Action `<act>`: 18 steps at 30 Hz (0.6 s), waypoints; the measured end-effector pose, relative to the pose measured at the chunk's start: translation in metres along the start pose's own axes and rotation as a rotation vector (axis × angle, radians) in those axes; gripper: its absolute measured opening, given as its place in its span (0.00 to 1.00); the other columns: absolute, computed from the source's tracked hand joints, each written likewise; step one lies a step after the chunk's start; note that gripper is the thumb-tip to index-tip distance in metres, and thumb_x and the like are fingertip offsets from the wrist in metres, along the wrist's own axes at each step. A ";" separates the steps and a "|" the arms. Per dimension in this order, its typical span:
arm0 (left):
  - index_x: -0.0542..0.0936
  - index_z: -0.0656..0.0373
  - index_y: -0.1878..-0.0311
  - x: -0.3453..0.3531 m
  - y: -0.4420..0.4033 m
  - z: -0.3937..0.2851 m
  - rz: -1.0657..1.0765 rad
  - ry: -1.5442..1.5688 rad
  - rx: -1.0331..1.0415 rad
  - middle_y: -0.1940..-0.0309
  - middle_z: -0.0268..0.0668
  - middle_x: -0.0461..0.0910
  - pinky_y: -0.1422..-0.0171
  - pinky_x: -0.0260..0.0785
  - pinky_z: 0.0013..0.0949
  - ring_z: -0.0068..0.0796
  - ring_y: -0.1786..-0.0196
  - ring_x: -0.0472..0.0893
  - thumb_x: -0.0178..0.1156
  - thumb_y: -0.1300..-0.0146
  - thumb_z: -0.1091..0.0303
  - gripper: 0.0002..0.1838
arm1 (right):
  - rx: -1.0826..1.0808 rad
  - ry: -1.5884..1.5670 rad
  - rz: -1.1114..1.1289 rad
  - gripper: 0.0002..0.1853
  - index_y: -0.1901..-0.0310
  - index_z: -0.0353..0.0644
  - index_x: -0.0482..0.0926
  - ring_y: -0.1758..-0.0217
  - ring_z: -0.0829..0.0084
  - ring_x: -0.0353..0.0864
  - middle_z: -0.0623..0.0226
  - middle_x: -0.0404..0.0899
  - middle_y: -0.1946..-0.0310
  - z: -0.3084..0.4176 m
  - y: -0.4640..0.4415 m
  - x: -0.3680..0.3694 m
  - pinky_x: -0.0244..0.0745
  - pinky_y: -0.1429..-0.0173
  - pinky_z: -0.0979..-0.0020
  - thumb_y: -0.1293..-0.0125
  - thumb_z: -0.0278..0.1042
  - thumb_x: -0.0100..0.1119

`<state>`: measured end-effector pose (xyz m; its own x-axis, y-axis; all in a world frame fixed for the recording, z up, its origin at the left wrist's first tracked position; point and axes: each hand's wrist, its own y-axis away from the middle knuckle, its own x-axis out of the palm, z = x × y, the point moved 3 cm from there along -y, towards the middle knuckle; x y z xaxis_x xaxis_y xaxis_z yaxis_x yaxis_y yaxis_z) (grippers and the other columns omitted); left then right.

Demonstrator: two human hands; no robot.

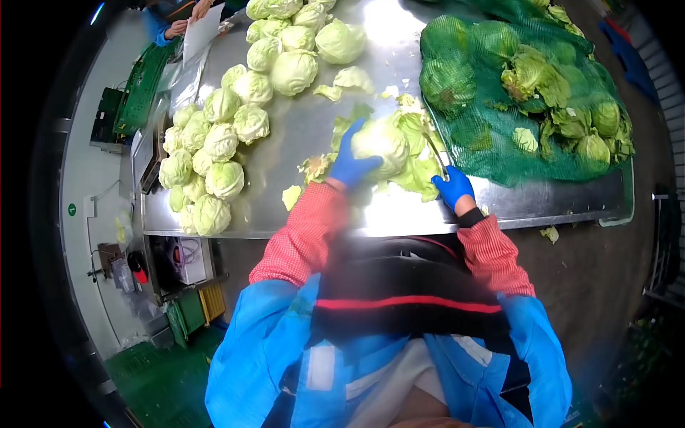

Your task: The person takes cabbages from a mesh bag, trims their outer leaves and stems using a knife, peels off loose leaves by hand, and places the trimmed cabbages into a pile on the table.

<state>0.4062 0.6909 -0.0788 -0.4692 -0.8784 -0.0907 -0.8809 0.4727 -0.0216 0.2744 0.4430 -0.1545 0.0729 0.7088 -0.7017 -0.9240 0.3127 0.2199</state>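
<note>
A pale green cabbage head [380,148] sits on the metal table, with loose outer leaves [417,153] around its right side. My left hand [352,158], in a blue glove, rests against the cabbage's left side with its fingers spread. My right hand [454,188], also blue-gloved, is closed around the handle of a knife [437,153], whose dark, narrow blade points up and away beside the leaves. Trimmed leaf pieces [315,168] lie left of my left hand.
Several trimmed cabbages [220,143] are piled along the table's left side and back. A green net [485,135] with cabbages and leaves covers the right side. The table's front edge [264,234] is near my body. Another person's hands [176,28] hold a white sheet [202,32] at the back left.
</note>
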 end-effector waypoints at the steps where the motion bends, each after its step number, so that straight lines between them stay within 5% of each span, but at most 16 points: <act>1: 0.55 0.60 0.29 -0.003 -0.003 0.003 0.027 -0.019 0.011 0.37 0.43 0.63 0.30 0.57 0.38 0.38 0.34 0.64 0.77 0.61 0.63 0.55 | 0.038 -0.030 0.041 0.30 0.42 0.43 0.71 0.59 0.59 0.80 0.52 0.78 0.59 0.022 0.000 -0.019 0.75 0.56 0.65 0.42 0.50 0.63; 3: 0.57 0.57 0.29 0.002 -0.001 -0.021 0.177 -0.093 0.034 0.35 0.43 0.62 0.28 0.55 0.39 0.38 0.33 0.63 0.78 0.62 0.60 0.56 | 0.131 -0.093 0.134 0.35 0.37 0.47 0.67 0.59 0.60 0.79 0.52 0.78 0.57 0.088 0.010 -0.071 0.74 0.54 0.65 0.43 0.52 0.64; 6: 0.59 0.54 0.29 0.022 -0.008 -0.056 0.436 -0.383 0.237 0.34 0.44 0.62 0.27 0.53 0.40 0.41 0.31 0.61 0.80 0.68 0.58 0.58 | -0.420 -0.226 -0.029 0.41 0.30 0.53 0.59 0.61 0.61 0.77 0.53 0.78 0.55 0.117 -0.016 -0.078 0.74 0.53 0.65 0.43 0.56 0.62; 10: 0.65 0.57 0.33 0.018 -0.003 -0.081 0.053 -0.522 0.205 0.37 0.44 0.65 0.32 0.59 0.40 0.40 0.34 0.65 0.80 0.65 0.59 0.52 | -0.244 -0.294 0.245 0.34 0.38 0.42 0.70 0.46 0.60 0.79 0.50 0.78 0.48 0.108 -0.041 -0.059 0.72 0.45 0.64 0.39 0.59 0.58; 12: 0.68 0.58 0.36 0.028 0.016 -0.080 -0.169 -0.101 -0.106 0.39 0.44 0.67 0.34 0.62 0.39 0.40 0.37 0.68 0.79 0.63 0.59 0.47 | -0.030 -0.240 0.269 0.35 0.46 0.37 0.74 0.52 0.52 0.80 0.45 0.80 0.55 0.089 -0.042 -0.044 0.73 0.47 0.61 0.38 0.65 0.51; 14: 0.71 0.62 0.42 0.043 0.031 -0.065 -0.273 -0.104 -0.073 0.45 0.44 0.72 0.38 0.66 0.37 0.40 0.43 0.73 0.78 0.58 0.59 0.40 | 0.095 -0.177 0.215 0.37 0.51 0.35 0.74 0.54 0.45 0.79 0.41 0.80 0.60 0.078 -0.033 -0.024 0.72 0.48 0.58 0.38 0.69 0.47; 15: 0.68 0.63 0.38 0.045 0.032 -0.047 -0.306 -0.441 0.135 0.45 0.47 0.70 0.37 0.65 0.39 0.42 0.42 0.72 0.78 0.59 0.56 0.45 | 0.061 -0.195 0.181 0.34 0.52 0.35 0.74 0.55 0.44 0.79 0.41 0.79 0.61 0.074 -0.026 -0.015 0.72 0.49 0.56 0.36 0.66 0.46; 18: 0.61 0.64 0.33 0.052 0.019 -0.047 -0.289 -0.571 0.089 0.42 0.51 0.66 0.35 0.64 0.41 0.46 0.41 0.70 0.78 0.63 0.52 0.54 | -0.028 -0.107 0.086 0.23 0.54 0.40 0.73 0.56 0.45 0.78 0.43 0.79 0.62 0.095 -0.004 -0.029 0.72 0.52 0.54 0.30 0.54 0.42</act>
<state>0.3627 0.6512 -0.0375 -0.0856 -0.8072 -0.5841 -0.9468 0.2484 -0.2045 0.3117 0.4812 -0.0710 0.0308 0.7959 -0.6046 -0.9385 0.2311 0.2564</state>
